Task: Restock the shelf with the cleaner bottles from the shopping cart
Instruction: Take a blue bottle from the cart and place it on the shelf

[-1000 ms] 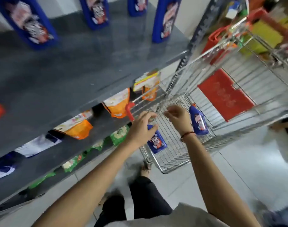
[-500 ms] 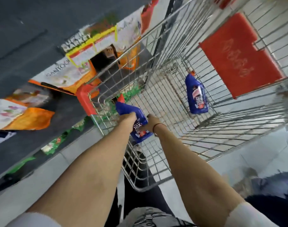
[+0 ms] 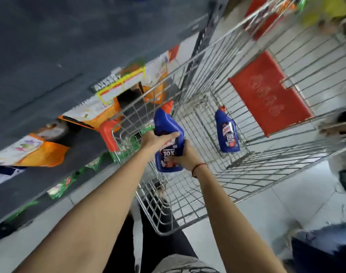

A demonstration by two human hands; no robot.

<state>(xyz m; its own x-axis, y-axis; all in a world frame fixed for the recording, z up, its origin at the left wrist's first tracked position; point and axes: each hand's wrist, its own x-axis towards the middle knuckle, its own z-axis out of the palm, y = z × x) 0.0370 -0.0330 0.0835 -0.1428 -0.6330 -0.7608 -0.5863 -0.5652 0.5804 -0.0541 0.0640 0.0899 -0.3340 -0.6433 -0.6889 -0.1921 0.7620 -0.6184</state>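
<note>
Both hands are clamped on one blue cleaner bottle (image 3: 168, 140). The left hand (image 3: 156, 139) wraps the upper body, fingers laid across the front; the right hand (image 3: 185, 157) closes on the lower right side, at about 4 o'clock from the left. A red cord bracelet (image 3: 199, 166) circles the right wrist.

Held bottle: deep blue plastic, orange-red cap (image 3: 166, 107) pointing to 12 o'clock, front label in red and white with "10X" legible; the smaller print is too blurred to read. It is held over the near left corner of the shopping cart (image 3: 188, 213), above the wire floor.

A second bottle (image 3: 226, 133) of the same make lies on the cart floor at 3 o'clock from the held one, well apart, cap toward 12 o'clock, label up. Its text is blurred.

Cart: bare wire basket, red plastic corner guard (image 3: 107, 134) at 9 o'clock from the grip, red panel (image 3: 266, 93) on the far wall at 2 o'clock.

Shelf unit (image 3: 69, 46) stands at 9 to 11 o'clock, a dark grey board. Orange pouches (image 3: 44, 152) sit on the level below, green packets (image 3: 60, 188) lower down. A yellow-framed price tag (image 3: 121, 87) hangs on the shelf edge.
</note>
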